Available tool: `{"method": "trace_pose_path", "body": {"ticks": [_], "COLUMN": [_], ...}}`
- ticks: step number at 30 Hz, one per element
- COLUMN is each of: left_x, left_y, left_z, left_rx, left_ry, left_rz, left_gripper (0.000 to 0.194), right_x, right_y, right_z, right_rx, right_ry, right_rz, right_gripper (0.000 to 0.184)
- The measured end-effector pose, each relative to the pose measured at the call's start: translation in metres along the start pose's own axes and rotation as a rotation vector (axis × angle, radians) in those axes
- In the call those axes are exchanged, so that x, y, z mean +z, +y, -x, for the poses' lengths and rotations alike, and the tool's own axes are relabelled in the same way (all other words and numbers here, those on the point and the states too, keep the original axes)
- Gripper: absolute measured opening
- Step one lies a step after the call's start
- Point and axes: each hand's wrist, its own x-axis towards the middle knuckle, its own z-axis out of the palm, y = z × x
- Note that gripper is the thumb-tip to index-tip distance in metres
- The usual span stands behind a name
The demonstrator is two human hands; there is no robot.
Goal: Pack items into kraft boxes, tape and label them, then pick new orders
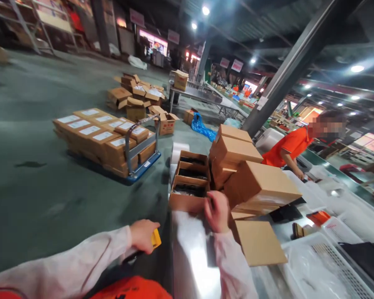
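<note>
My left hand (143,236) is closed around a yellow tool (156,238) with a dark part showing below the palm; its exact kind is unclear. It hangs over the floor, left of the metal table (187,257). My right hand (217,211), a little blurred, has its fingers curled at the near right corner of an open cardboard box (187,202). That box is the nearest of a row on the table, with dark items (188,189) in clear plastic inside. Right of the hand, closed cartons (258,182) are stacked, and a flat cardboard piece (260,243) lies in front of them.
A blue platform cart (145,166) loaded with labelled cartons (95,133) stands on the floor at left. Behind it are open boxes (137,93) and blue plastic (202,126). A co-worker in orange (288,147) works at right, beyond a white basket (321,265).
</note>
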Motion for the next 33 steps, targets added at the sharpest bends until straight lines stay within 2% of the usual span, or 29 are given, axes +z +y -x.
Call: {"method": "trace_pose_path", "body": {"ticks": [1,3,4,6,9,11,13,16,20,21,23,25,27,29,31,33], "left_x": [-0.004,-0.014,-0.019,-0.030,-0.041,-0.043,-0.041,-0.034,-0.025,-0.022,-0.015,-0.007,0.001,0.006,0.007,0.005], "left_y": [-0.005,-0.019,-0.028,-0.049,-0.079,-0.090,-0.092,-0.081,-0.053,-0.046,-0.034,-0.028,-0.028,-0.030,-0.031,-0.030], "left_z": [-0.003,-0.006,-0.007,-0.008,-0.013,-0.020,-0.029,-0.043,-0.059,-0.062,-0.065,-0.067,-0.068,-0.068,-0.069,-0.071], "left_rx": [0.027,0.098,0.139,0.223,0.345,0.445,0.567,0.672,0.706,0.713,0.698,0.659,0.629,0.614,0.605,0.602], "left_ry": [-0.010,-0.016,-0.014,-0.017,-0.020,-0.024,-0.045,-0.082,-0.098,-0.104,-0.125,-0.134,-0.131,-0.131,-0.143,-0.150], "left_rz": [-0.018,-0.053,-0.067,-0.101,-0.225,-0.331,-0.395,-0.421,-0.435,-0.449,-0.492,-0.513,-0.508,-0.504,-0.514,-0.520], "left_gripper": [0.093,0.105,0.107,0.110,0.111,0.108,0.104,0.106,0.112,0.112,0.112,0.115,0.116,0.115,0.114,0.112], "right_x": [0.029,0.073,0.085,0.088,0.056,0.029,0.010,0.001,-0.004,-0.008,-0.013,-0.009,0.005,0.026,0.047,0.063], "right_y": [-0.015,-0.030,-0.031,-0.027,-0.029,-0.044,-0.065,-0.089,-0.087,-0.084,-0.079,-0.077,-0.079,-0.082,-0.085,-0.088], "right_z": [0.004,0.005,0.004,0.009,0.037,0.063,0.085,0.100,0.099,0.096,0.087,0.076,0.068,0.067,0.072,0.082], "right_rx": [-0.106,-0.103,-0.054,0.040,0.103,0.152,0.211,0.301,0.334,0.345,0.453,0.702,0.951,1.099,1.169,1.183], "right_ry": [-0.263,-0.658,-0.766,-0.872,-0.901,-0.919,-0.932,-0.932,-0.905,-0.873,-0.706,-0.514,-0.419,-0.427,-0.429,-0.498], "right_rz": [0.026,0.128,0.172,0.201,0.155,0.107,0.070,0.075,0.004,-0.045,-0.020,0.236,0.530,0.686,0.775,0.791], "right_gripper": [0.040,0.040,0.033,0.018,0.017,0.019,0.021,0.019,0.024,0.028,0.039,0.051,0.066,0.088,0.105,0.106]}}
